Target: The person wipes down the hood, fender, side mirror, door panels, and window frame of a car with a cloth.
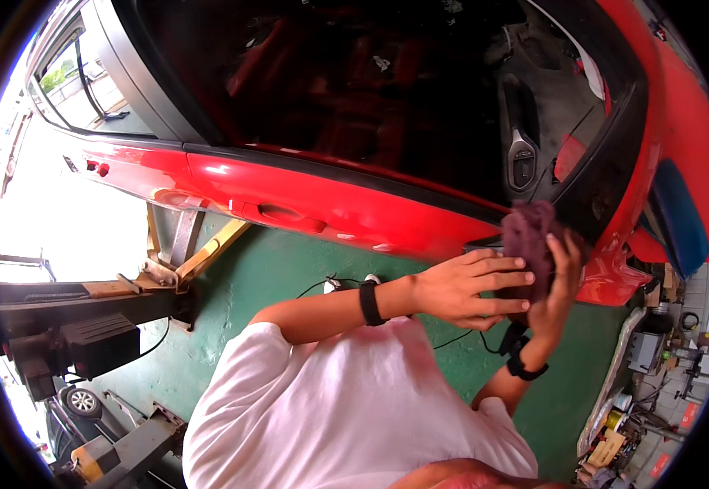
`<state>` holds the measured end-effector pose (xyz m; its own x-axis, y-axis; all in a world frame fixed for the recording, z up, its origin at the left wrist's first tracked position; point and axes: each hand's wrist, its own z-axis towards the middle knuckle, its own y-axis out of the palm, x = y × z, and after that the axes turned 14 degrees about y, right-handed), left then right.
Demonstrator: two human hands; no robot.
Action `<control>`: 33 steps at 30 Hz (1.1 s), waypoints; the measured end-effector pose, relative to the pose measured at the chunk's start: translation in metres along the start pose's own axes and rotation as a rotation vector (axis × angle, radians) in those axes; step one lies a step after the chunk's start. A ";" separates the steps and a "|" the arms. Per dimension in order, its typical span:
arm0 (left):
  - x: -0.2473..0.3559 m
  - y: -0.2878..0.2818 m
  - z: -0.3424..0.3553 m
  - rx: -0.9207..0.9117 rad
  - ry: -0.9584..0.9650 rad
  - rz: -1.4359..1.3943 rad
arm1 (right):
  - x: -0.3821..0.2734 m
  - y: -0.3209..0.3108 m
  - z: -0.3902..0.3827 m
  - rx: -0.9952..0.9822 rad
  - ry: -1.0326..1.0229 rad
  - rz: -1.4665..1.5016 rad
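Note:
A bunched maroon cloth [531, 232] lies against the red car door [330, 220] near the side mirror area, below the front corner of the window. My right hand [556, 281] curls its fingers around the cloth from the right side. From the left comes my left hand [475, 287], its fingers stretched and a little apart, the tips at the lower part of the cloth and a dark shape between the hands. That dark shape may be the mirror housing; cloth and fingers hide most of it. Black bands circle both wrists.
The dark window glass [354, 90] spans the top. At left stands a lift post with a motor box [97, 338] and a yellow arm [212, 248] reaching under the car. A blue panel [680, 216] is by the front fender. Tools and parts [652, 350] crowd the right.

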<state>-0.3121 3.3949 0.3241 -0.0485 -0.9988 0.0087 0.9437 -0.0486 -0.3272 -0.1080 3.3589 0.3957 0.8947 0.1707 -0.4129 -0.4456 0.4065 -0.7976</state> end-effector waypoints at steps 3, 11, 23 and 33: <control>-0.003 -0.005 -0.005 0.030 -0.123 -0.128 | -0.031 0.022 -0.016 0.079 -0.048 -0.100; 0.009 -0.021 -0.056 0.009 -0.282 -0.110 | -0.020 0.021 -0.012 0.149 -0.121 -0.105; 0.018 0.006 -0.038 -0.250 -0.091 -0.203 | 0.101 0.022 -0.042 0.299 0.147 0.305; 0.025 0.021 -0.089 0.042 -1.045 -0.186 | 0.094 0.020 -0.047 0.425 -0.073 0.279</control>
<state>-0.3228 3.3692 0.2330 0.0931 -0.4850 0.8696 0.9620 -0.1815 -0.2042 -0.0342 3.3413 0.3204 0.7503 0.3805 -0.5407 -0.6288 0.6632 -0.4059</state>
